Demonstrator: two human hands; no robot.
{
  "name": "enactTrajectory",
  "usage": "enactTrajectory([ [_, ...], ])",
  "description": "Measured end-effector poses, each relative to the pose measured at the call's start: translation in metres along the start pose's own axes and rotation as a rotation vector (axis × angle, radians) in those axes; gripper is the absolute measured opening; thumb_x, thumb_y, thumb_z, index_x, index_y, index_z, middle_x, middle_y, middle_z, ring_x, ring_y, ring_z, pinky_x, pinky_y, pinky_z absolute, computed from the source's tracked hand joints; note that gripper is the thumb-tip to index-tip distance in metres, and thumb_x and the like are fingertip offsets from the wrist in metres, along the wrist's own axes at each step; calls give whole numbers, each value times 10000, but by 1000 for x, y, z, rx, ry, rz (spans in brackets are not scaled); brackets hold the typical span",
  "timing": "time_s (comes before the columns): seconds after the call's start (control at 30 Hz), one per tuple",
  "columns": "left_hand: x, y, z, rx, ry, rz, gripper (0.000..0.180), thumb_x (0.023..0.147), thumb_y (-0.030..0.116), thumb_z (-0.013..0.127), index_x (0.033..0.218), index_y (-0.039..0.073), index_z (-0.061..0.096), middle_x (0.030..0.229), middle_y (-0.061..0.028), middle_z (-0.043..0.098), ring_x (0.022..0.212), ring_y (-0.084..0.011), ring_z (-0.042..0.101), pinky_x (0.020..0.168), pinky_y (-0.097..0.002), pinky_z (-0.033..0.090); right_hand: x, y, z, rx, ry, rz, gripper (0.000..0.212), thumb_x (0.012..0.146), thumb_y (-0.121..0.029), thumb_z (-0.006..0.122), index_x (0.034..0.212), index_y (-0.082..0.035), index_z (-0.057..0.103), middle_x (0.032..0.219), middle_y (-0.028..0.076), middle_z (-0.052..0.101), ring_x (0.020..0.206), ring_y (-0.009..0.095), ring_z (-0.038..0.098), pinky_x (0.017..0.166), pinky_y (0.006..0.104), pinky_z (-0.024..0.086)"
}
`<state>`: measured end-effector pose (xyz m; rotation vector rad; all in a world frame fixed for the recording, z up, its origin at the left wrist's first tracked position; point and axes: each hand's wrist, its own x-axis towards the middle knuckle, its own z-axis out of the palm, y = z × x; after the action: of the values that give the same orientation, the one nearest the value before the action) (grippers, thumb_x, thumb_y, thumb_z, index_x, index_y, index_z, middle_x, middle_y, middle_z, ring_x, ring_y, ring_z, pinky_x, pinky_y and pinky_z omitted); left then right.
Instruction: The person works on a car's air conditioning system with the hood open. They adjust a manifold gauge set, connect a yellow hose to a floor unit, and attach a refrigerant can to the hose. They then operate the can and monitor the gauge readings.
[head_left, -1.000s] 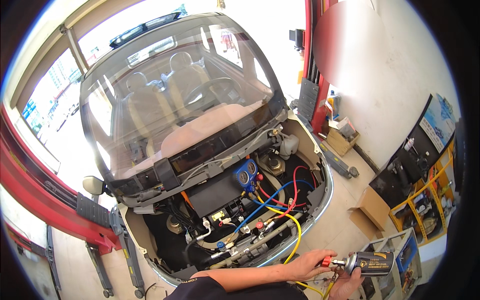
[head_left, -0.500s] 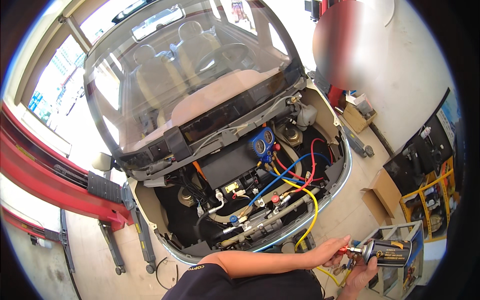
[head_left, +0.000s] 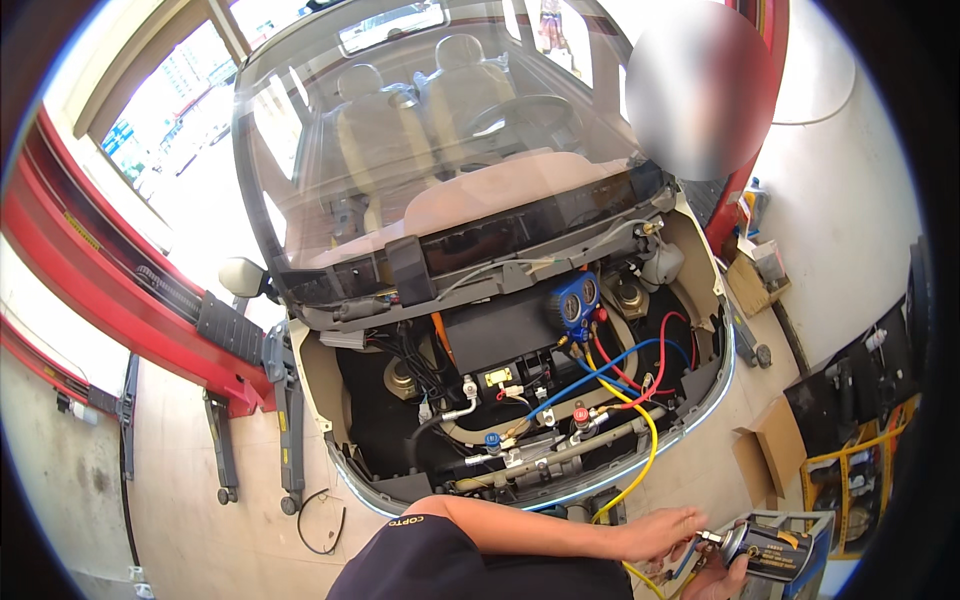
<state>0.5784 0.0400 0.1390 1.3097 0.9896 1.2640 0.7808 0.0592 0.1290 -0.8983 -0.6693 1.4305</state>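
Locate black can (head_left: 778, 553) at near right, tipped sideways, held in right hand (head_left: 715, 580) with thumb against its left end; cannot see remaining fingers clearly, nor wrist past lower edge. Find left hand (head_left: 660, 535) just left of metal fitting (head_left: 708, 538) on can, fingers close together; cannot tell whether gripping anything. Lose yellow hose (head_left: 652, 455) behind left forearm (head_left: 540, 535). Cannot read dials on blue gauge set (head_left: 577, 308), farther left.

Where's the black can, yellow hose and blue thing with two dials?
Black can (head_left: 774, 552), head view: its printed side.
Yellow hose (head_left: 656, 441), head view: its bend.
Blue gauge set (head_left: 578, 305), head view: its front.
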Motion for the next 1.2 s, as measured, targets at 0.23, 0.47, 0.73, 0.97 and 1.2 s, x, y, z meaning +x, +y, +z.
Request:
enactTrajectory([
  [0.23, -2, -27, 1, -292, -126, -291, 423, 1039, 448, 449, 1124, 40, 519, 832, -110, 554, 811, -276, 580, 743, -372, 455, 13, 2, 8, -146, 31, 2, 515, 937, -319, 550, 1297, 48, 546, 1188, 189, 652, 1033, 370, 646, 921, 517, 529],
  [0.47, 12, -22, 4, 368, 339, 377, 555, 1033, 549, 406, 1029, 17, 564, 782, -72, 524, 729, -227, 544, 697, -363, 473, 21, -3, 21, -174, 99, 40, 505, 989, -353, 468, 1309, 30, 543, 1133, 164, 654, 955, 325, 638, 799, 450, 530],
  [0.73, 10, -12, 3, -169, -16, -146, 462, 999, 480, 525, 1049, 20, 530, 917, -122, 597, 813, -274, 594, 736, -387, 477, 19, -17, 1, -203, -52, 127, 502, 973, -369, 517, 1336, -23, 537, 1189, 107, 634, 1039, 285, 604, 871, 452, 487],
  [0.97, 22, -47, 4, -498, -245, -344, 556, 1021, 545, 433, 910, 15, 561, 645, -58, 530, 562, -237, 539, 579, -379, 445, 23, -7, -5, -224, 119, 22, 475, 965, -385, 514, 1243, -8, 598, 1128, 141, 673, 970, 333, 647, 807, 458, 535],
  [1.2, 15, -33, 18, -66, -67, -132, 577, 1055, 522, 332, 851, 31, 555, 560, -38, 495, 504, -194, 513, 539, -345, 432, 2, -15, 16, -140, 125, 14, 561, 970, -412, 509, 1316, 29, 522, 1140, 135, 647, 1004, 243, 619, 849, 395, 510],
])
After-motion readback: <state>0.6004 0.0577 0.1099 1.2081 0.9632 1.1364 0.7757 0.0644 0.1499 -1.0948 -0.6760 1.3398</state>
